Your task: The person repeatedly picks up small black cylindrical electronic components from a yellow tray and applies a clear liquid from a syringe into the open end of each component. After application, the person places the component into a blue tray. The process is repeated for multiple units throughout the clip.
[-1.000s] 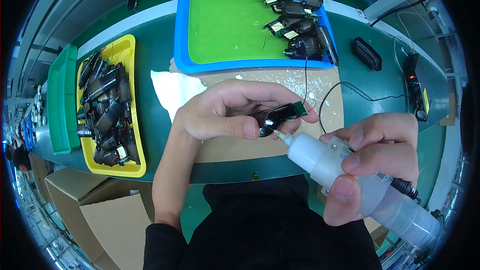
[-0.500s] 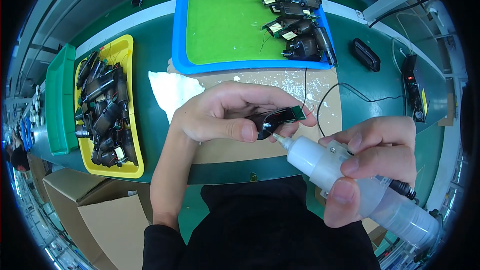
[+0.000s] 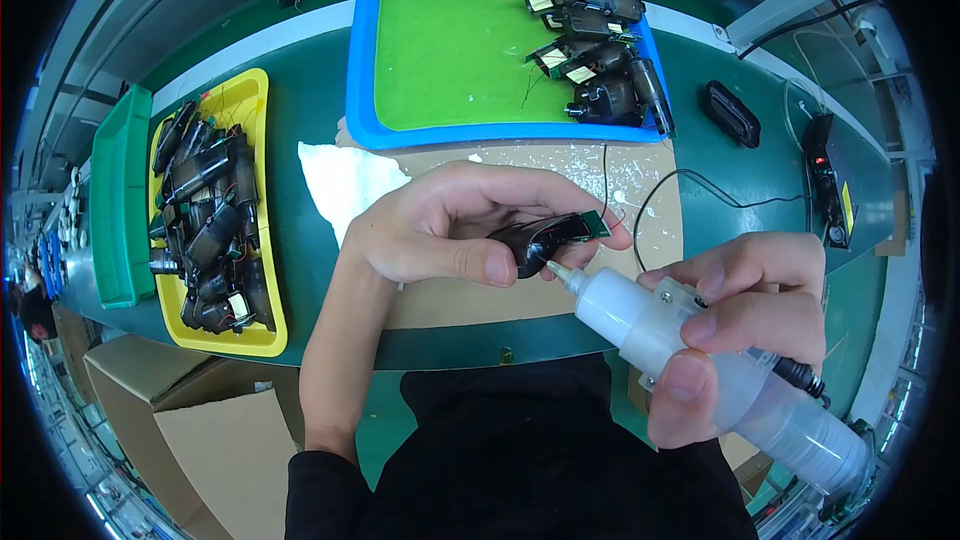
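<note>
My left hand [image 3: 440, 225] is closed round a glossy black plastic part [image 3: 535, 245] with a small green circuit board [image 3: 596, 225] at its right end and thin wires coming off. The thumb and fingers hold it above the brown cardboard sheet. In my right hand [image 3: 745, 330] is a glue syringe dispenser [image 3: 620, 312] with a white front, a clear barrel and a narrow nozzle [image 3: 563, 273]. That nozzle points up and left, its tip at the lower edge of the black part. Whether any glue is coming out I cannot tell.
A blue tray [image 3: 362, 70] with a green mat holds several black parts on its right side. To the left stand a yellow tray [image 3: 262, 240] full of similar parts and a green tray [image 3: 120, 200]. White cloth [image 3: 345, 180], a black case [image 3: 730, 114] and a cabled black box [image 3: 828, 180] lie around.
Both hands stay nearly in place. The nozzle tip has shifted very slightly on the black part, and the view has moved a little.
</note>
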Tool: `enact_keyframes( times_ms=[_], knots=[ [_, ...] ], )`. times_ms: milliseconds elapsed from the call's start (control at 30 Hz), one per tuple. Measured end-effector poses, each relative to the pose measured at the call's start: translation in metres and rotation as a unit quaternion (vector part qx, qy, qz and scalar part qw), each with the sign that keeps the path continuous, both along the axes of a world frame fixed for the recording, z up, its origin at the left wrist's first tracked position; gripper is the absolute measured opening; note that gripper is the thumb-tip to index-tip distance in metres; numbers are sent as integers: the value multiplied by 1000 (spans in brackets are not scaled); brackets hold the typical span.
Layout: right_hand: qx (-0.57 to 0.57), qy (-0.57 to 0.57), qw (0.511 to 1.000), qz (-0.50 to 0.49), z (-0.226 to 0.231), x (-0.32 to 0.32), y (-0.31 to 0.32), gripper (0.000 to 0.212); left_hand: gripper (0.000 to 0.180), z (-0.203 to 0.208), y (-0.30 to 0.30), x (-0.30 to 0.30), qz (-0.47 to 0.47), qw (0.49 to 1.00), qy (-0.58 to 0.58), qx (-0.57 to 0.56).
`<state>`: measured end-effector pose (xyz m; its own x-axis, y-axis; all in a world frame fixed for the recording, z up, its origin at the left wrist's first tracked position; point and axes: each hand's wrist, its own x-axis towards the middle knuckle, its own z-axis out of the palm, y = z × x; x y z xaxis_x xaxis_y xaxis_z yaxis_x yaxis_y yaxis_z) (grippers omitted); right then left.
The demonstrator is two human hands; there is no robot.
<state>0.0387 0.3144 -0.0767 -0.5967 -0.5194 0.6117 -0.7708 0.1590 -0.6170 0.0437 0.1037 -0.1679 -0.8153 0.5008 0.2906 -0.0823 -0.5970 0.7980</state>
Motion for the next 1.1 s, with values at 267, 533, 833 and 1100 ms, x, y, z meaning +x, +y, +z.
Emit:
enact_keyframes(
  times_ms=[267,533,833,1100],
  knots=[
    [-55,-10,997,-43,-10,5,7,31,59,-5,-6,0,18,1000,17,18],
    [-28,-94,987,-128,-59,-8,22,14,43,39,-69,21,374,794,102,-469],
    [8,-188,973,-134,-88,-11,36,13,36,65,-248,68,419,450,-10,-788],
    [-25,-191,972,-135,-86,-12,41,17,35,55,-236,-41,411,437,55,-798]
  ],
)
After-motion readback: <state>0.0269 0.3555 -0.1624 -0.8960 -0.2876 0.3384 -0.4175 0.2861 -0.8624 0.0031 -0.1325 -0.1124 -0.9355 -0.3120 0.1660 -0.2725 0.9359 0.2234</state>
